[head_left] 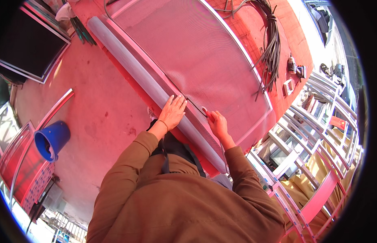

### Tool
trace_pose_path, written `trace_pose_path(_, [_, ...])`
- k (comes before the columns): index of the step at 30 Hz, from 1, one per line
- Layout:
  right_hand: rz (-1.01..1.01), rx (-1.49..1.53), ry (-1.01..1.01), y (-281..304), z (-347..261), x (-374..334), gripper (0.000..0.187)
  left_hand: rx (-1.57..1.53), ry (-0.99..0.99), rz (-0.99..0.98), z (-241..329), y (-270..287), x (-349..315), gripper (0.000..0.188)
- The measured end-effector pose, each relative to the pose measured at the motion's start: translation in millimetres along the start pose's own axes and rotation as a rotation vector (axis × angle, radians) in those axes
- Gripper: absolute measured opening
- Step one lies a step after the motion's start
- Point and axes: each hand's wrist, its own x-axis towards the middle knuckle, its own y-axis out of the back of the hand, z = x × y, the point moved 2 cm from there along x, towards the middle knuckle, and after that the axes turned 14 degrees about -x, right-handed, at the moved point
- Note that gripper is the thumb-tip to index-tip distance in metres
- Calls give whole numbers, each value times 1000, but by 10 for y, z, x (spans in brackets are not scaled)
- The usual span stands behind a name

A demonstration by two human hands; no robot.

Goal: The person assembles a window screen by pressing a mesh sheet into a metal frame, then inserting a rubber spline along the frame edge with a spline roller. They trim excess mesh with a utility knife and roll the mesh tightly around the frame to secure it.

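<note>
A sheet of fine mesh (pixel 184 44) lies over a white-edged screen frame (pixel 236 41) on the red worktable. The rest of the mesh is wound in a long grey roll (pixel 134 69) along the table's near edge. My left hand (pixel 172 112) rests flat on the mesh beside this roll, fingers stretched out. In my right hand (pixel 218 125) is a small spline roller (pixel 208 114) with a red handle and a pale wheel. Its tip stands close to a dark spline cord (pixel 192 102), which runs along the frame's near side between my hands.
A bundle of dark rubber strips (pixel 272 48) lies on the table's far right, near a cordless drill (pixel 291 65) and a small white box (pixel 288 87). White metal frames (pixel 291 162) are stacked at right. On the left are a blue bucket (pixel 59 137) and a dark framed panel (pixel 28 44).
</note>
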Motion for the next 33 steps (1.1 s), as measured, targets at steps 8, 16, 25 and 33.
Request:
trace_pose_path(8, [25, 12, -1, -26, 41, -117, 14, -43, 9, -17, 165, 24, -13, 60])
trace_pose_path(16, [-25, -23, 2, -86, 25, -65, 14, 38, 86, -34, 230, -136, 94, 61])
trace_pose_path(25, [-44, 45, 45, 42, -412, 319, 16, 64, 91, -69, 228, -151, 91, 60])
trace_pose_path(33, [-202, -151, 123, 123, -606, 613, 17, 51, 78, -32, 210, -135, 70, 58])
